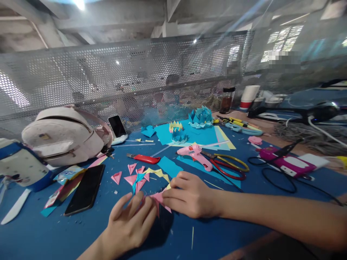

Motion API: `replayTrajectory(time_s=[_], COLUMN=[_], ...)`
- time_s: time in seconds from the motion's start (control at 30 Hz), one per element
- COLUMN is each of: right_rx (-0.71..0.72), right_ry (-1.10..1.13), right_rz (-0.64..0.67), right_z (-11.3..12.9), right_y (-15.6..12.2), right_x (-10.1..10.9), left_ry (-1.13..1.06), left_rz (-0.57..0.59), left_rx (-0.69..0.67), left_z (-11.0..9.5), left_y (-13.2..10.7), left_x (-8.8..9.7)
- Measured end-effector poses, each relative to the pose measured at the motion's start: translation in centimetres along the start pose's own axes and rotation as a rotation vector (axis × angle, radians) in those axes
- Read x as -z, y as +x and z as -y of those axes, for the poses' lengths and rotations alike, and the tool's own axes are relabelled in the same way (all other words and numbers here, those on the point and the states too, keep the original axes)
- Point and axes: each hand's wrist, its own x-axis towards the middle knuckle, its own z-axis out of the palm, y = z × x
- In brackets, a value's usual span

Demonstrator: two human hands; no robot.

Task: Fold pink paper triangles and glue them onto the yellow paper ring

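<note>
1. Hands, two: left hand (131, 218), fingers bent, hold hidden, cannot tell; right hand (191, 196), narrowed on pink folded paper (158, 197).
2. Pink folded paper: between both hands' fingertips, above worktop (211, 234); long axis unclear.
3. Yellow folded strip (155, 172): arcs beyond it, one end beside right fingers.

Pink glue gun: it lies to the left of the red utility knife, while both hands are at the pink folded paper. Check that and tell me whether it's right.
The side is wrong: in the head view, the pink glue gun lies to the right of the red utility knife. Both hands, left and right, are at the pink folded paper.
</note>
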Motion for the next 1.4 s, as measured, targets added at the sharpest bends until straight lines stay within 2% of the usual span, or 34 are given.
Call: replayTrajectory(time_s=[0.27,0.53,0.6,0.73,1.4], right_rx=[0.065,0.094,0.096,0.114,-0.014], right_ry=[-0.003,-0.040,-0.049,-0.049,0.115], right_rz=[-0.049,-0.104,-0.107,-0.148,-0.094], right_z=[-0.1,-0.4,-0.4,-0.3,0.0], right_y=[0.5,0.3,0.3,0.5,0.2], right_x=[1.2,1.5,1.5,1.4,0.9], left_ry=[-0.030,0.032,0.037,0.009,-0.066], left_rz=[-0.113,-0.071,-0.119,-0.257,-0.230], left_rx=[0.031,-0.064,-0.090,-0.008,0.004], left_z=[-0.3,0.5,0.5,0.1,-0.3], left_y=[0.8,0.8,0.8,0.7,1.1], left_x=[0.3,0.8,0.7,0.0,0.1])
